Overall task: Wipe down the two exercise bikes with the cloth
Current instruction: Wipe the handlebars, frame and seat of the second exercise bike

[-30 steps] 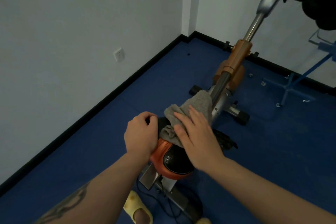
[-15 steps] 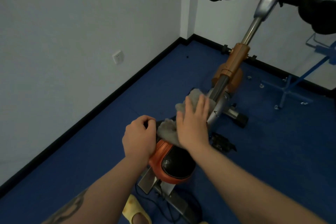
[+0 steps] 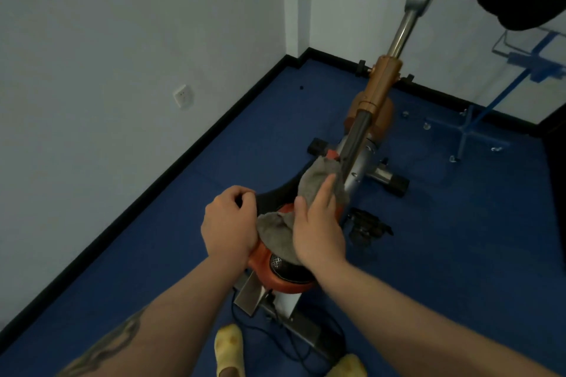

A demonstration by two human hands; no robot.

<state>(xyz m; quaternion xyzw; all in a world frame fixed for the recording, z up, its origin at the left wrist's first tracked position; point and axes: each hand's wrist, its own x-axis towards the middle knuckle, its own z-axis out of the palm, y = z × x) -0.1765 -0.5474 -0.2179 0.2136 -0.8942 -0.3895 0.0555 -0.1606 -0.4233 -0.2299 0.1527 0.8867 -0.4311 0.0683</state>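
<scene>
An orange and silver exercise bike point(image 3: 380, 86) stands in front of me, its black handlebars at the top of the view. Its orange and black saddle point(image 3: 280, 275) is just below my hands. A grey cloth point(image 3: 318, 182) lies draped over the saddle's front half. My right hand point(image 3: 317, 229) presses flat on the cloth with straight fingers pointing toward the frame post. My left hand point(image 3: 229, 223) grips the saddle's left edge with curled fingers. Only one bike is in view.
White walls with a black skirting meet in a corner ahead; a wall socket point(image 3: 183, 96) is on the left wall. A blue metal stand point(image 3: 477, 119) sits at the right. A black pedal point(image 3: 367, 225) sticks out right of the saddle. Yellow slippers point(image 3: 229, 349) and a cable lie below.
My right hand has slid forward along the saddle with the cloth, toward the frame post. My left hand has kept its grip on the saddle's edge.
</scene>
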